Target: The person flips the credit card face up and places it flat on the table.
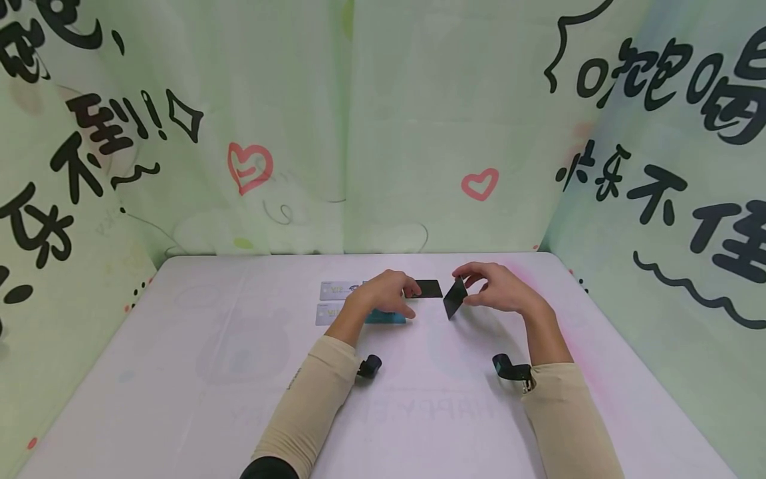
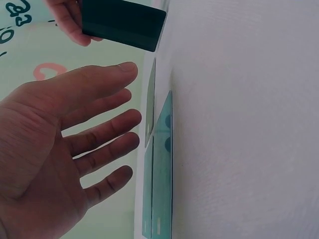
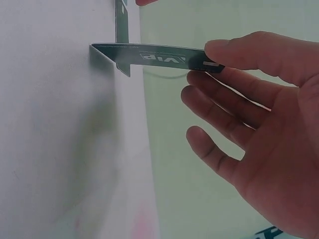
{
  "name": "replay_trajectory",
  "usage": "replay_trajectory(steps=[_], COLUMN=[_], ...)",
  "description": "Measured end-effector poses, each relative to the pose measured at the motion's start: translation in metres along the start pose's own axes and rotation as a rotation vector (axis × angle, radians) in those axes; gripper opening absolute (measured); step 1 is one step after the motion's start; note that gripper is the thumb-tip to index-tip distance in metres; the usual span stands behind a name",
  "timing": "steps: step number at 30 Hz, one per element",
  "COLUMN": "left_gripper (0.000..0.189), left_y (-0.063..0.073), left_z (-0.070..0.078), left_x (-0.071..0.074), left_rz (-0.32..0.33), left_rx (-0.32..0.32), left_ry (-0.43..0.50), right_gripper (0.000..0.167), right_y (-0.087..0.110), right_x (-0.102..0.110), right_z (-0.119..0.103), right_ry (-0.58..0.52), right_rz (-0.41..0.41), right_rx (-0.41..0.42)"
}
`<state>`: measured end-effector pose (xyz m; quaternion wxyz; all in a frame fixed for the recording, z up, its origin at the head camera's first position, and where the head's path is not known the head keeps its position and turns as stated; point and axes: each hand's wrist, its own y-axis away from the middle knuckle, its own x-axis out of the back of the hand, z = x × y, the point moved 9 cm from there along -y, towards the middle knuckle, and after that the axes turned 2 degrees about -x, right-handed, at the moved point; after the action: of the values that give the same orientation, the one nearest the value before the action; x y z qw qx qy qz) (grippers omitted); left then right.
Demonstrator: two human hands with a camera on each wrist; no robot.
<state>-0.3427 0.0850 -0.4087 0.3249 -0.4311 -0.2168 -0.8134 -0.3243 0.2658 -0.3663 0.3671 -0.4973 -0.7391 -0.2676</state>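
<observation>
My right hand (image 1: 501, 290) pinches a dark card (image 1: 455, 299) by one edge between thumb and fingers, tilted upright over the table. White "VIP" lettering shows on this card (image 3: 164, 56) in the right wrist view. To the left, my left hand (image 1: 385, 293) hovers over laid-out cards, its fingers spread and holding nothing. Below it lie a teal card (image 1: 385, 319) and a silver VIP card (image 1: 327, 315) in the front row. Behind them, another silver VIP card (image 1: 336, 291) and a black card (image 1: 429, 289) form a back row, partly covered by the left hand.
The cards lie on a pale tabletop (image 1: 239, 379) near its far edge. Light green curtains (image 1: 389, 120) with dark writing and red hearts hang around the back and sides. Each wrist carries a small black camera mount (image 1: 510, 368).
</observation>
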Motion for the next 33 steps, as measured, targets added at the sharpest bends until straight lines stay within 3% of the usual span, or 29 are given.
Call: replay_trajectory(steps=[10,18,33], left_gripper=[0.048,0.047,0.047], left_y=[0.000,0.000,0.000], left_z=[-0.001,0.000,0.002], left_x=[-0.001,0.000,0.002], left_rz=[-0.004,0.002,0.008], left_rx=[0.003,-0.007,0.000], left_ry=[0.006,0.005,-0.003], right_gripper=[0.050,0.050,0.053], right_y=[-0.003,-0.006,-0.011], right_x=[-0.007,-0.010,-0.020], right_z=[-0.003,-0.011,-0.011], right_ry=[0.003,-0.035,-0.006], right_rz=[-0.012,-0.013,-0.031], right_rx=[0.026,0.097,0.067])
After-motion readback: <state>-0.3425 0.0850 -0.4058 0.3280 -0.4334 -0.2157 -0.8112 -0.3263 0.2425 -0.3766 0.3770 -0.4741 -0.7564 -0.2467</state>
